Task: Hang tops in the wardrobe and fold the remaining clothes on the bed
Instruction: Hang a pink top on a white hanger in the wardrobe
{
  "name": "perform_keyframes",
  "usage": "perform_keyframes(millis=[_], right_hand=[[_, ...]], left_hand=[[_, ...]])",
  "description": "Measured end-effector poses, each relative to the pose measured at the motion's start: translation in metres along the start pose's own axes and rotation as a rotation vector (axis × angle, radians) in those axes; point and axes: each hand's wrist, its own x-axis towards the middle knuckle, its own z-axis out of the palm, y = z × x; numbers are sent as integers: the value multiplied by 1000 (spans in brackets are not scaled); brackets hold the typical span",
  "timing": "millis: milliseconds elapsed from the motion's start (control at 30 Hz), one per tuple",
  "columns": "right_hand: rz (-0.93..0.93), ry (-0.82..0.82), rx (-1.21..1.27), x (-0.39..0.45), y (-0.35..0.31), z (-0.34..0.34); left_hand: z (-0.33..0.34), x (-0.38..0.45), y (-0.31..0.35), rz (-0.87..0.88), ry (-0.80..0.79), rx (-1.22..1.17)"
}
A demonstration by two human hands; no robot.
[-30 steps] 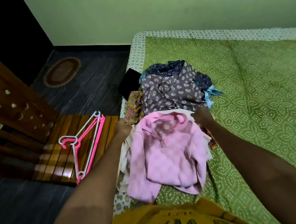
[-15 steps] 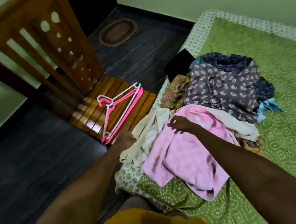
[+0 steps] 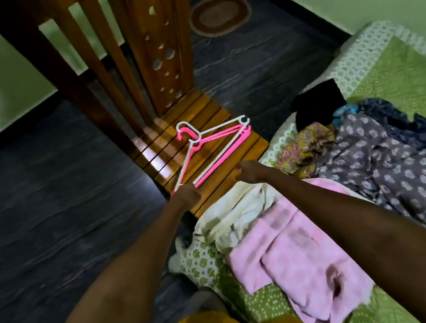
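Pink and white plastic hangers (image 3: 216,144) lie stacked on the slatted seat of a wooden chair (image 3: 215,110) beside the bed. My left hand (image 3: 187,194) grips their near corner. Curled and holding nothing, my right hand (image 3: 247,173) hovers over the seat's near edge. A pink top (image 3: 299,253) lies spread on the bed's edge under my right forearm, on top of a cream garment (image 3: 237,213). Behind them is a heap with a grey printed garment (image 3: 390,161) and a yellow floral one (image 3: 305,146).
The green patterned bed cover (image 3: 401,70) fills the right side. A black item (image 3: 320,105) lies at the bed's edge behind the heap. The chair's tall back (image 3: 159,44) rises ahead. A round mat (image 3: 220,15) lies on the dark floor by the wall.
Both hands left the pink top, which now lies loose on the bed. My view swung left to the chair, my left hand took hold of the hangers and my right hand followed over the seat.
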Motion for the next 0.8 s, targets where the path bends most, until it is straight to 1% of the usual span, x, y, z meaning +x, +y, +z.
perform_keyframes(millis=[133,300,367,400,467,500,533,600,700,800], right_hand=[[-30,-83,-95,64,-18,1],[-86,-92,-204,137,-31,2],[-117,-52,-248,163,-33,1],[-137,-8,-279,177,-33,1],[-163,87,-423,202,-33,-2],[-171,105,-526,214,-33,-5],[-173,104,-614,223,-32,-7],[-145,56,-711,242,-31,-12],[-109,-9,-763,256,-29,-15],[-114,-7,-767,262,-28,-13]], left_hand=[[-9,47,-12,-10,-3,-8],[-8,108,-26,-30,115,-69],[-5,127,-29,-66,159,-79],[-2,137,-30,-95,154,-84],[6,156,-35,-141,99,-95],[11,165,-38,-163,88,-112],[14,172,-40,-169,119,-104],[22,185,-46,-167,218,-104],[32,193,-51,-128,262,-79],[37,193,-55,-118,310,-152]])
